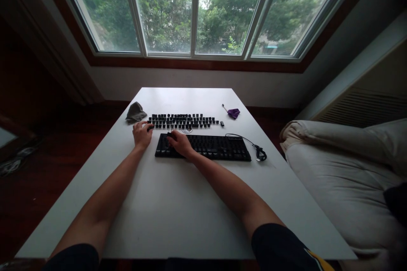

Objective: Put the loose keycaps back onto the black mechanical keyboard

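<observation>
On the white table, a black keyboard lies lengthwise in front of me. My right hand is over its left part, fingers pinched on a small black tool with thin wire prongs, which looks like a keycap puller. Beyond the keyboard, loose black keycaps are laid out in several rows. My left hand rests at the left end of these rows, thumb and fingers closed around a dark keycap. My right fingers hide some of the keyboard's left keys.
A grey cloth sits at the table's far left. At the far right lie a purple cloth and a small brush-like stick. The keyboard's coiled cable is on the right. A pale sofa stands beside the table.
</observation>
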Motion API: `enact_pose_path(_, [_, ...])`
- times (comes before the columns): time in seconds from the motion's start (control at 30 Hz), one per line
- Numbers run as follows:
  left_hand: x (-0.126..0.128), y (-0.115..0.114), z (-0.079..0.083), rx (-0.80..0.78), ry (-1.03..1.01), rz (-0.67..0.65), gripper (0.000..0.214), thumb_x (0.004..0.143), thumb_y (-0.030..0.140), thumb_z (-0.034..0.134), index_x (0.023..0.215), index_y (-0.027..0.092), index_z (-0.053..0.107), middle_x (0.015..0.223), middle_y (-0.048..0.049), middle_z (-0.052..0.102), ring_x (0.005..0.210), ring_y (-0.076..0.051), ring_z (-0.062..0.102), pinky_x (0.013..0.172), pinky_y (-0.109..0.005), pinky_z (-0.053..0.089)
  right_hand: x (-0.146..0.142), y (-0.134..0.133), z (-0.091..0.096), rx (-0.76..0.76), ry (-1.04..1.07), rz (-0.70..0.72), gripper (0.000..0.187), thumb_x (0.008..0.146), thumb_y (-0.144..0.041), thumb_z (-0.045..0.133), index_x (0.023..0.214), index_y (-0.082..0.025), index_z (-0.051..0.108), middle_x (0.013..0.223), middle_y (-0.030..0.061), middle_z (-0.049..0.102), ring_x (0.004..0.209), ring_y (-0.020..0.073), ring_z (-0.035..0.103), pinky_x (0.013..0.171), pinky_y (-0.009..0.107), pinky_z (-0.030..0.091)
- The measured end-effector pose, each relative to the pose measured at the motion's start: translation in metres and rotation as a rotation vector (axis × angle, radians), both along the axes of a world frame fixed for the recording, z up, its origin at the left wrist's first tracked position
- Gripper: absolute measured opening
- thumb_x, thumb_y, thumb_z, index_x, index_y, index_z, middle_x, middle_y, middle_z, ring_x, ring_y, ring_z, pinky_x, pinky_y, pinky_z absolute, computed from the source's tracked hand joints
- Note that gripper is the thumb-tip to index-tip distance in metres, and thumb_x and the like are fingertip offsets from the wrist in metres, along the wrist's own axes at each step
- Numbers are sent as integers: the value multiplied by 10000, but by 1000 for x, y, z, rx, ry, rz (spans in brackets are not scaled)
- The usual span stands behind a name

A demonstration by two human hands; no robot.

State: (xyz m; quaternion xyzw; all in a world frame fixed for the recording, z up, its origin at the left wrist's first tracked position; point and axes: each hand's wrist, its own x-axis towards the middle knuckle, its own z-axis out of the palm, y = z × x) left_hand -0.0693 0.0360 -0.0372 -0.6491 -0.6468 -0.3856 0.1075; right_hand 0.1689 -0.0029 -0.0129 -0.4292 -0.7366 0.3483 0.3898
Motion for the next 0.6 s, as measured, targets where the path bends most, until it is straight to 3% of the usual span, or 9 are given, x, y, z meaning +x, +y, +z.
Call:
enact_pose_path(0.23, [-12, -9, 7, 18, -54, 5, 260, 904, 278, 553, 1116, 208, 686, 1117, -112, 653, 1108, -306, 520, 1044, -489, 372, -1, 0, -2, 12, 28, 25, 180, 898, -388, 565, 826, -230, 517, 674, -31, 622, 652, 162, 612, 640, 255, 432])
enact_pose_path(0.6, [1, -12, 6, -49, 24, -87, 222, 847, 193, 592, 1029, 247, 707, 1159, -99, 663, 1223, -344, 465, 1022, -520, 364, -2, 0, -2, 17, -3, 6, 169, 899, -385, 566, 839, -231, 532, 679, -30, 622, 643, 160, 609, 639, 254, 435])
